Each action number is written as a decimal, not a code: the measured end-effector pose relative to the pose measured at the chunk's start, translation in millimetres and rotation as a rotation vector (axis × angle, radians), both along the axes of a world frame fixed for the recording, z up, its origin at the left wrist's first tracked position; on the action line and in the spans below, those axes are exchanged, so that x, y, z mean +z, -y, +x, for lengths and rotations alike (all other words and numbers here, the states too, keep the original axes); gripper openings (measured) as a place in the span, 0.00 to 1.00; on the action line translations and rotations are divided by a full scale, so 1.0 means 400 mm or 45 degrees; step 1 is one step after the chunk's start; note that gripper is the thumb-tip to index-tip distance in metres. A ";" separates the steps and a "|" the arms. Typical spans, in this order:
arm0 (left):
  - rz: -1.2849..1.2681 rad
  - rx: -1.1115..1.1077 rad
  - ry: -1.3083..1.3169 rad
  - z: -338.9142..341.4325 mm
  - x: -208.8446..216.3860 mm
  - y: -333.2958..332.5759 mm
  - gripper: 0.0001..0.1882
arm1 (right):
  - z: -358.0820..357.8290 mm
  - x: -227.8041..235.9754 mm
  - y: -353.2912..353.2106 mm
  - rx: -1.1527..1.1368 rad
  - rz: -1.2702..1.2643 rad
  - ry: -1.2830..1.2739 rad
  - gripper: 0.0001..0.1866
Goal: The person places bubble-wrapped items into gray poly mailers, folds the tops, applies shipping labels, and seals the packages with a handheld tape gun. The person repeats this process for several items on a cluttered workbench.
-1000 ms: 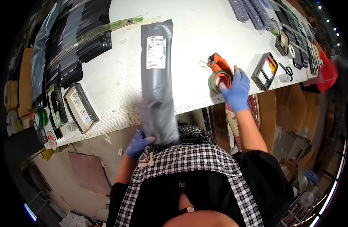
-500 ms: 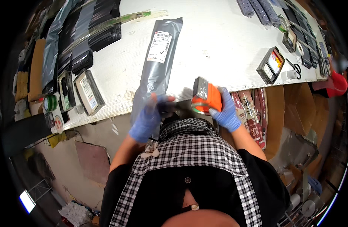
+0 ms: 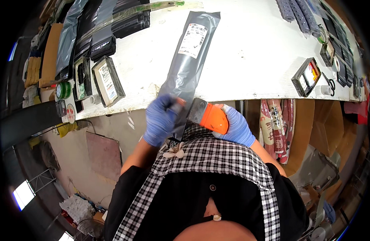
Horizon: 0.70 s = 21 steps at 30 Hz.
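A long grey plastic mailing bag [image 3: 184, 73] with a white label [image 3: 193, 40] lies on the table, its near end hanging over the front edge. My left hand [image 3: 160, 120], in a blue glove, is closed on that near end; its fingertips are slightly blurred. In my right hand [image 3: 239, 128], also gloved, is an orange tape dispenser [image 3: 215, 119]. The dispenser's dark front end points left and meets or nearly meets the bag's near end beside my left fingers. Whether tape is stuck to the bag I cannot tell.
Stacks of dark mailing bags [image 3: 130, 24] lie at the far left, near open boxes holding labels [image 3: 107, 82] and green tape rolls [image 3: 63, 90]. To the right are another box [image 3: 306, 78], scissors [image 3: 331, 83] and rolled bubble wrap [image 3: 297, 16]. Rolled printed sacks [image 3: 276, 128] stand below the table edge.
The tape dispenser has moved left to the bag's near end and turned its dark front toward it. My left hand has closed on the bag's end. The whole view has shifted slightly.
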<state>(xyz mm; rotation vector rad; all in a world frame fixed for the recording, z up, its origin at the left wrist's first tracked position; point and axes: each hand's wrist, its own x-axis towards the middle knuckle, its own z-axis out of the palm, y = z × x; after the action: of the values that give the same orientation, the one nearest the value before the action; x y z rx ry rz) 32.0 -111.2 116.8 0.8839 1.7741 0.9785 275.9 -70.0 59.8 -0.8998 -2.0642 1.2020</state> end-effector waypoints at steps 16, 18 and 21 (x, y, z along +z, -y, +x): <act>0.110 -0.398 -1.157 -0.042 -0.177 -0.060 0.39 | 0.032 0.001 -0.098 0.180 0.381 0.967 0.44; -0.118 -0.367 -0.951 -0.028 -0.188 -0.053 0.38 | 0.041 0.005 -0.094 0.166 0.301 0.910 0.44; -0.203 -0.413 -0.005 -0.077 -0.223 -0.049 0.35 | 0.053 0.000 -0.079 0.131 0.216 0.765 0.44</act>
<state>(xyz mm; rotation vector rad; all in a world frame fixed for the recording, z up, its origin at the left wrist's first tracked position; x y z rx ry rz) 1.0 -91.6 27.4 1.0314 1.6218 0.6181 297.2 -38.5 59.7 -1.1868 -2.6629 0.8469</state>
